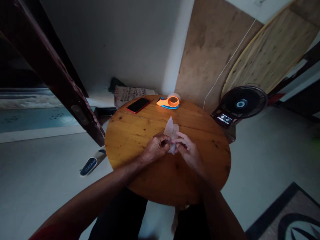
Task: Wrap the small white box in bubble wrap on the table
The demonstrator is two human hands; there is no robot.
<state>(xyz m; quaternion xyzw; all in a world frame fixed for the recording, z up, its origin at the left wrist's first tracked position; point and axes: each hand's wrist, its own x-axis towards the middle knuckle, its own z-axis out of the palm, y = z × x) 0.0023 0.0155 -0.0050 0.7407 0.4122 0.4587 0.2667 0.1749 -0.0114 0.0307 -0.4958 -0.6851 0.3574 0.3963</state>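
Note:
Between my two hands, over the middle of the round wooden table [155,180], is a small translucent whitish plastic bag [170,128], crumpled, with a pointed corner sticking up. My left hand [157,146] is closed in a pinch on the bag's left side. From the right, my right hand [187,150] grips the bag's other side with its thumb and fingers, the index finger stretched along it. Whether anything lies inside the bag I cannot make out. Beyond the hands stands an orange and blue tape dispenser [163,102] with a roll of tape on it.
A phone with a red edge [138,105] lies at the table's far left. A dark fan [241,103] stands right of the table. Behind are a wall and a large round wooden board [270,50]. A slipper [88,166] lies on the floor at left.

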